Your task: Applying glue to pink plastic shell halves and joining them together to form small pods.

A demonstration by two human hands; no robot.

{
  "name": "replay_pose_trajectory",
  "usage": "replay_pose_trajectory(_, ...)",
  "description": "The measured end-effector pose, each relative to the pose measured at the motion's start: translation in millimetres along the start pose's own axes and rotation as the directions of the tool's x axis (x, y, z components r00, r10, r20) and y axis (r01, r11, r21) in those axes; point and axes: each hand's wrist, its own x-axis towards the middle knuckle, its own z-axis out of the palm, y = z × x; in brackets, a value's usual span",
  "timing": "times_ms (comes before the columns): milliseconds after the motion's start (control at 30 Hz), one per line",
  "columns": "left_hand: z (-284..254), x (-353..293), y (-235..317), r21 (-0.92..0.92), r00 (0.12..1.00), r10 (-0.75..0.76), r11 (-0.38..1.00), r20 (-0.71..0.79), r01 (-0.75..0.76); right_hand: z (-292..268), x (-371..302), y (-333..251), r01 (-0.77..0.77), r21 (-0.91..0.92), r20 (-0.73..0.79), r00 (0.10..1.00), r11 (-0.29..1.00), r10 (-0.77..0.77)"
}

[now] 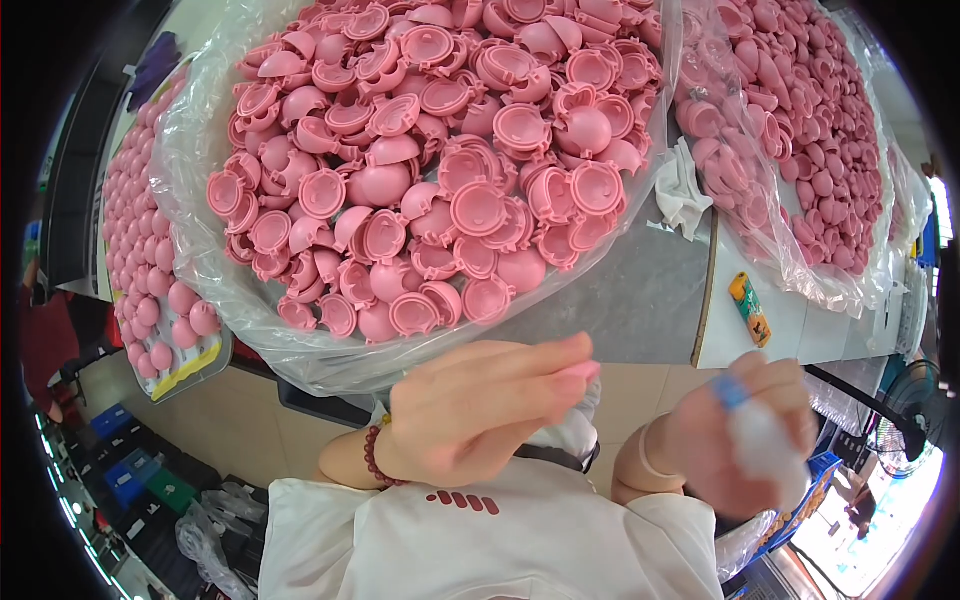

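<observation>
My left hand (480,405), wearing a dark red bead bracelet, is held in front of my chest. Its fingers are closed, and a small edge of a pink plastic piece (583,371) shows at the fingertips; most of it is hidden. To the right, my right hand (690,430) is closed around a whitish object (768,450) smeared by motion, its kind unclear. A blue band (730,391) shows by those fingers. Beyond my hands, a heap of pink plastic half-shells (480,205) lies in a clear plastic bag (290,350) on the grey table (600,310).
Another bag of pink shells (830,170) lies at the right. Near it are a crumpled white cloth (682,190) and an orange-green utility knife (748,308). Rounded pink pieces (150,280) fill a tray at the left. A small fan (905,425) stands far right.
</observation>
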Motion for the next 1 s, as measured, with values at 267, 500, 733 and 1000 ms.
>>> replay_pose_trajectory(267, 2, -9, -12, -0.892, 0.943, -0.179, 0.314, 0.279, 0.324, -122, 11, 29, -0.561, -0.599, -0.479, 0.823, 0.571, 0.305)
replay_pose_trajectory(500, 0, -2, -4, -0.9, 0.836, -0.397, 0.053, 0.378, 0.432, -151, 1, 45, -0.481, -0.642, -0.454, 0.866, 0.597, 0.21)
replay_pose_trajectory(733, 1, -2, -4, -0.285, 0.996, -0.063, 0.955, 0.061, 0.078, -75, 75, 30, 0.229, -0.925, 0.227, 0.973, 0.302, -0.041)
replay_pose_trajectory(1000, 8, -4, 4, -0.347, 0.988, -0.154, 0.927, -0.013, 0.14, -64, 111, 107, 0.086, -0.824, 0.39, 0.803, 0.561, 0.45)
